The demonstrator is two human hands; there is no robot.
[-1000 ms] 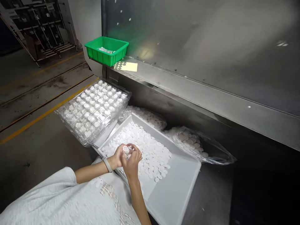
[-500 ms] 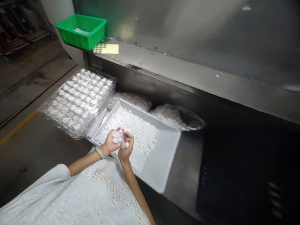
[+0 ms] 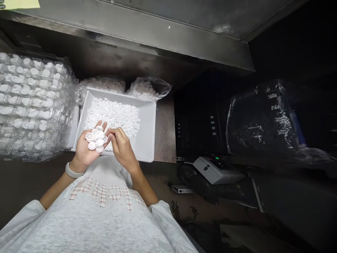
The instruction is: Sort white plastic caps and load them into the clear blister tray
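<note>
White discs (image 3: 98, 138): small heap lying on the L hand (image 3: 84, 149), overlapping, some flat, some tipped; can't get an exact count from here.
Discs vs R hand (image 3: 123, 150): heap is just L of the R thumb & index tips, abt same level; can't tell if they touch.
Long axis: n/a, discs are round.
Nearer hand: L, it's right under them; R close on the other side.
L fingers: palm up, opened out, slightly cupped; nothing gripped, discs just resting.
R fingers: thumb & index tips nearly together, rest curled in; can't tell if a disc is pinched.
Tray (image 3: 147, 140): grey, shallow, below/beyond the hands.
Loose discs (image 3: 116, 112): spread in tray, mostly L & mid.
Clear packs (image 3: 31, 102): stacked L of tray, white pcs in rows.
Bags: L bag (image 3: 102, 84) & R bag (image 3: 146, 88), see-through, behind tray's far edge, pale pcs inside.
Wristband (image 3: 72, 171): on L wrist.
Grey box (image 3: 217, 170): w/ green light, off to R, well apart from both hands.
</note>
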